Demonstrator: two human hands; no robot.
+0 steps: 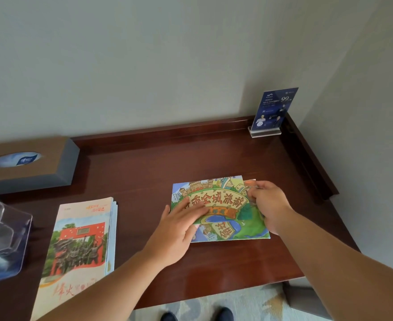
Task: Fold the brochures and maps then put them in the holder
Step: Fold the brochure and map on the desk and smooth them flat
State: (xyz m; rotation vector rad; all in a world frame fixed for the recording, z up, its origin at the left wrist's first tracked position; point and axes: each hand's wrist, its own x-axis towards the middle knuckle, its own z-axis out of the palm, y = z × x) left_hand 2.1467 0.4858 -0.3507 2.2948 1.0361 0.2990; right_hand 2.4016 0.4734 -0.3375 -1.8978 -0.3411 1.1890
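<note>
A colourful illustrated map (223,195) lies folded on the dark wooden desk (144,177). My left hand (179,228) presses flat on its left half with straight fingers. My right hand (268,203) grips the map's right edge, fingers curled round the paper. A stack of folded brochures (79,246) with a red monument picture lies to the left of my left arm. A clear plastic holder (3,237) stands at the far left edge, partly out of view.
A brown tissue box (28,163) sits at the back left. A blue sign in an acrylic stand (274,112) occupies the back right corner. The desk has a raised rim along the back and right. Carpet and my shoes show below the front edge.
</note>
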